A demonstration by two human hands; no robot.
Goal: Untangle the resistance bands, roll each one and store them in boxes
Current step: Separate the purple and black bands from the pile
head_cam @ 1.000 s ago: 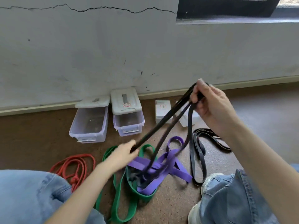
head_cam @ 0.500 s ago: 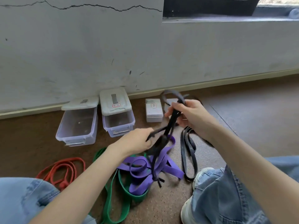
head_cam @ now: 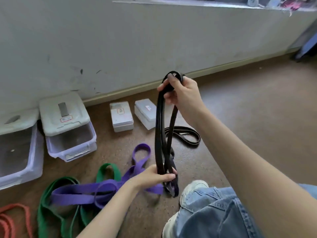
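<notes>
Head view: we hold the black resistance band stretched upright between both hands. Our right hand grips the folded top loop, fingers curled round it. Our left hand pinches the hanging strands low down, just above the floor.

Below the left hand the band's tail looks still knotted, touching the purple band. We cannot tell whether the two are really caught together. The purple band lies across the green band. An orange band sits at the far left, apart. A second black band lies on the floor behind our right forearm.

Two large clear bins and two small lidded boxes stand by the wall, none with a band in it that we can see.

Step in hand, as we judge it: freeing the black band. To do it well, keep the top grip firm and slide the left hand down the strands to find the crossing. Loosen the knot with slack, don't yank; pulling would likely tighten it and drag the purple band along. Once free, lay the strands flat together before rolling.
</notes>
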